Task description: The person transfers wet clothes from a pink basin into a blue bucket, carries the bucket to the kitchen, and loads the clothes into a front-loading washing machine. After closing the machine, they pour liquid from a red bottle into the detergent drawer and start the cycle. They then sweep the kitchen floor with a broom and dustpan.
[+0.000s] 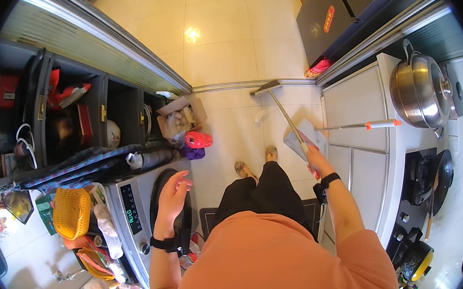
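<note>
My right hand grips the upper end of a broom's handle. The broom slants away from me, its dark head on the tiles beside the sliding-door track. A small pale tuft or scrap lies on the floor near the broom head. Close to my right hand is a light grey dustpan, partly behind the broom handle. Its long handle, with a white and orange grip, leans towards the cabinet. My left hand holds nothing, fingers loosely bent, above the front of a washing machine.
Low white cabinets run along the right, with a steel pot and a gas hob on the counter. On the left stand dark shelves, a cardboard box and a red plastic container. The door track crosses the floor ahead.
</note>
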### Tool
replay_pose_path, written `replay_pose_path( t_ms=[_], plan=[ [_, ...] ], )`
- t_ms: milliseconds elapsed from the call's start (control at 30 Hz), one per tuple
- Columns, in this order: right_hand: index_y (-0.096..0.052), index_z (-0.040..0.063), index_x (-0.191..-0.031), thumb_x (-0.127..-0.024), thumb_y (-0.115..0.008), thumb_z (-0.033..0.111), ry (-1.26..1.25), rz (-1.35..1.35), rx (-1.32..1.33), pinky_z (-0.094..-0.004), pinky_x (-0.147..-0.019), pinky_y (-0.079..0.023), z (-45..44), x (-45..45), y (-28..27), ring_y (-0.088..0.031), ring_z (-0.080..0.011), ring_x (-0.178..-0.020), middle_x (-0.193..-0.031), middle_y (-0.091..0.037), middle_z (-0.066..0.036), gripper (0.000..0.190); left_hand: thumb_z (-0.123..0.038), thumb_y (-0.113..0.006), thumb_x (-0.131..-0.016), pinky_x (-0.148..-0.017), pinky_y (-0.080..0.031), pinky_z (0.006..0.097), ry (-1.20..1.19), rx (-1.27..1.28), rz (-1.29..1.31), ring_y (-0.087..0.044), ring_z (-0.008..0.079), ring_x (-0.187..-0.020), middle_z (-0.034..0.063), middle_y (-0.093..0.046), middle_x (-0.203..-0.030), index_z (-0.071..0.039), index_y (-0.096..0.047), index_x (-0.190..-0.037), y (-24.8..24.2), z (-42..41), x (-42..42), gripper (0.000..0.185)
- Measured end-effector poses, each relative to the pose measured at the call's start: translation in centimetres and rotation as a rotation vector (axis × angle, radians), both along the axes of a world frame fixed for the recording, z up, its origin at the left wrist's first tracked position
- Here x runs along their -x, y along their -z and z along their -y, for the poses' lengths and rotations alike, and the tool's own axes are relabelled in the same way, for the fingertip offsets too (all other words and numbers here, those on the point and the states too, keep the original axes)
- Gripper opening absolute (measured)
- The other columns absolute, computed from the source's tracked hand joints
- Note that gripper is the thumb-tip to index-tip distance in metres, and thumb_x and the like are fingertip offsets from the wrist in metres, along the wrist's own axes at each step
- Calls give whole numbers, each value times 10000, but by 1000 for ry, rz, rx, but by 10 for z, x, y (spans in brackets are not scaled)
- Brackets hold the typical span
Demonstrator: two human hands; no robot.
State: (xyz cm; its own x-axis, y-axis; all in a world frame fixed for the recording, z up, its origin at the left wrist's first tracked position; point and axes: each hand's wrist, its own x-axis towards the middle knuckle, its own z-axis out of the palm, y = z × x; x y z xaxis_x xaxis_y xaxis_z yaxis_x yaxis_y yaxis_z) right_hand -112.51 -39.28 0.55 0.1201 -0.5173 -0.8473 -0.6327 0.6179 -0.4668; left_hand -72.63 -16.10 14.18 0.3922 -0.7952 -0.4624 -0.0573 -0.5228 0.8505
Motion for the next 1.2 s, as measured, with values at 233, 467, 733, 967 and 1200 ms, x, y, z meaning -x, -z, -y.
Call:
replay_pose_path(
  t_ms=[233, 467, 733, 967, 1200],
  plan=[
    [-450, 186, -1290, -920, -335, 262, 121, 0, -109, -277, -307, -321, -20, 56, -56, -422, -123, -383, -575, -464, -46, 395, -65, -465, -890, -733, -448, 239, 16, -21, 14, -562, 117, -782, 52, -626, -896, -30, -540, -1178, -2, 3, -2, 299],
    [-420, 166, -1315, -919, -351, 270, -107, -39, 44, -297, -309, -341, -14, 14, 0, -443, -153, -372, -558, -464, -56, 415, -76, -463, -900, -746, -448, 242, 61, -35, 24, -560, 120, -797, 59, -623, -913, -29, -530, -1188, 1, 8, 2, 300],
    [-375, 179, -1356, -924, -325, 275, -3, -76, -157, -295, -303, -349, -53, 49, -53, -418, -145, -351, -519, -425, -42, 446, -84, -461, -906, -759, -449, 244, 40, -25, -4, -560, 118, -804, 57, -624, -914, -27, -527, -1190, 0, 3, 7, 297],
    [-410, 185, -1319, -929, -322, 265, -50, 26, 49, -276, -317, -334, -26, 43, -23, -412, -129, -372, -584, -459, -61, 408, -76, -459, -891, -746, -454, 244, 38, 14, -6, -573, 118, -777, 56, -634, -901, -25, -545, -1166, -3, 0, 7, 293],
    [-480, 143, -1074, -922, -347, 291, 119, 61, -105, -291, -382, -412, -17, 32, 41, -467, -146, -473, -715, -484, -54, 250, -84, -461, -897, -754, -451, 243, 24, 8, 70, -575, 128, -793, 64, -633, -903, -31, -546, -1170, -10, -7, 4, 292]
  ],
)
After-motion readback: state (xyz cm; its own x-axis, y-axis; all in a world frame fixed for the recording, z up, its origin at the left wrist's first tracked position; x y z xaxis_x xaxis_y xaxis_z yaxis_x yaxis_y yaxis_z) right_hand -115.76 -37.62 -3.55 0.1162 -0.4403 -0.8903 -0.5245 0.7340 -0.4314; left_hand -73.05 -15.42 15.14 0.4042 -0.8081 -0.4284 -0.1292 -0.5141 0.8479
